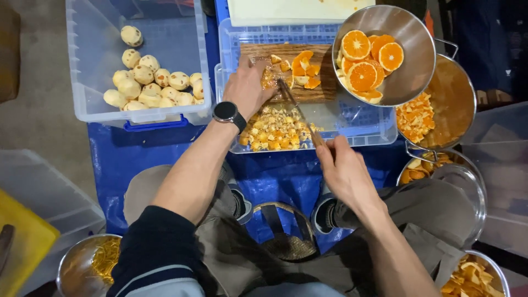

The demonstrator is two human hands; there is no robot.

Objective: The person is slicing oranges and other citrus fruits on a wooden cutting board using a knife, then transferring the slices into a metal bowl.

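My left hand (247, 85) pins an orange piece (268, 78) on the cutting board (324, 88), right hand (341, 168) closed on the knife (300, 113); bowl (412, 66) holds several cut halves, many peeled fruits (151, 82) wait.

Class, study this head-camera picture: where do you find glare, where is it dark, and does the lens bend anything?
In the head view, glare shines off the steel bowl of orange halves; the upper-right corner is dark; the knife in the right hand looks slightly blurred; the clear crate edges bow outward, suggesting wide-angle distortion; the left hand is evenly lit.
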